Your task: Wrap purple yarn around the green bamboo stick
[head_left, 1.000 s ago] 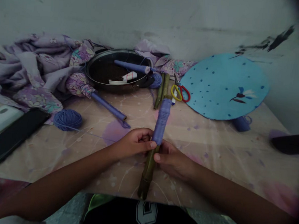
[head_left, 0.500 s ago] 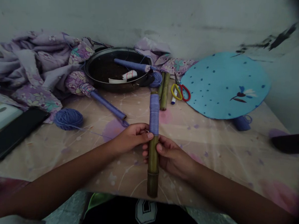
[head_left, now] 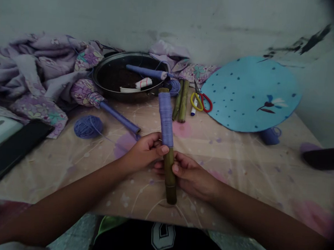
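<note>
A green bamboo stick (head_left: 169,166) stands tilted in front of me, its top leaning left. Purple yarn (head_left: 165,117) is wound tightly round its upper half. My left hand (head_left: 148,150) pinches the stick at the lower edge of the winding, thumb on top. Lower down, my right hand (head_left: 192,175) grips the bare bamboo from the right, with its fingers behind the stick. A ball of purple yarn (head_left: 88,127) lies on the table to the left, and its strand runs toward my left hand.
Behind are a black pan (head_left: 115,95) holding a yarn-wrapped stick, two bare bamboo sticks (head_left: 182,107), scissors (head_left: 201,100) and a round blue board (head_left: 242,99). Flowered cloth (head_left: 54,65), a yarn-covered handle (head_left: 120,117) and a black phone (head_left: 17,149) lie left. A dark object (head_left: 326,158) sits right.
The bamboo stick has tilted, its top moving left and its lower end rising a little. The yarn ball has rolled right. Both hands keep their grip.
</note>
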`<action>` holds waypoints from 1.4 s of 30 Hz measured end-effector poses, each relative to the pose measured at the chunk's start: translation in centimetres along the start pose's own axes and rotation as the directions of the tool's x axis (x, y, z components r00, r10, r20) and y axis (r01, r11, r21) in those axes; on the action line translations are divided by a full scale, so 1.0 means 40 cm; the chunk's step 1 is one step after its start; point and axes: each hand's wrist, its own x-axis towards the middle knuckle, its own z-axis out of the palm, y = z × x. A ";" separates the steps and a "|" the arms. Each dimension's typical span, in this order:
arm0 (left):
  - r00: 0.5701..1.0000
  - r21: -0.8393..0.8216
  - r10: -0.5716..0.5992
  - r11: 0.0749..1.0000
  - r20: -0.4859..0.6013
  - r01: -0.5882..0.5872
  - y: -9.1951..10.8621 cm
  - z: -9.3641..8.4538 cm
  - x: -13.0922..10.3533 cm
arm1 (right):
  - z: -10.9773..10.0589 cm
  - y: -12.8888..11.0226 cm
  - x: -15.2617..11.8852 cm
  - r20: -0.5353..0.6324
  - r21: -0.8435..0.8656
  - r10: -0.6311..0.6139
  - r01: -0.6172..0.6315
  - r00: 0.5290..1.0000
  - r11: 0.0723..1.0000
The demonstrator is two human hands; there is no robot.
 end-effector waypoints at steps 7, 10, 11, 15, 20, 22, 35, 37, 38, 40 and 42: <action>0.997 0.026 0.058 0.998 0.044 -0.060 -0.002 0.005 -0.001 | 0.011 -0.010 -0.004 -0.024 0.017 0.011 -0.010 1.000 1.000; 0.996 0.041 0.068 0.997 0.051 -0.070 0.001 0.012 -0.002 | 0.009 -0.013 -0.003 -0.018 0.044 0.035 -0.035 0.999 0.998; 0.996 0.050 0.068 0.996 0.057 -0.071 0.001 0.013 -0.003 | 0.009 -0.014 -0.003 -0.006 0.050 0.052 -0.052 0.999 0.997; 0.991 0.103 0.035 0.994 0.127 -0.048 -0.002 0.013 -0.014 | 0.007 -0.016 -0.005 0.056 0.010 0.091 -0.091 0.994 0.996; 0.988 0.171 0.023 0.984 0.151 -0.050 -0.005 0.017 -0.026 | 0.008 -0.017 -0.011 0.079 -0.008 0.109 -0.108 0.991 0.994; 0.987 0.174 0.036 0.983 0.154 -0.063 -0.004 0.021 -0.027 | 0.007 -0.017 -0.011 0.087 -0.016 0.136 -0.135 0.987 0.991; 0.988 0.118 0.031 0.992 0.152 -0.049 -0.009 0.026 -0.023 | -0.002 -0.009 -0.002 0.062 -0.036 0.145 -0.143 0.987 0.989; 0.994 0.060 0.020 0.998 0.110 -0.026 -0.012 0.027 -0.020 | -0.004 -0.009 -0.001 0.074 -0.027 0.100 -0.099 0.992 0.995; 0.996 0.018 0.017 1.000 0.083 -0.019 -0.013 0.027 -0.018 | -0.006 -0.009 -0.001 0.068 -0.023 0.066 -0.065 0.995 0.998; 0.999 -0.065 0.020 0.998 0.031 -0.018 -0.015 0.029 -0.014 | -0.007 -0.010 0.000 0.044 -0.008 0.005 -0.005 0.999 1.000; 1.000 -0.143 0.021 0.990 0.010 -0.019 -0.017 0.030 -0.012 | -0.008 -0.011 0.001 0.014 0.004 -0.008 0.008 1.000 1.000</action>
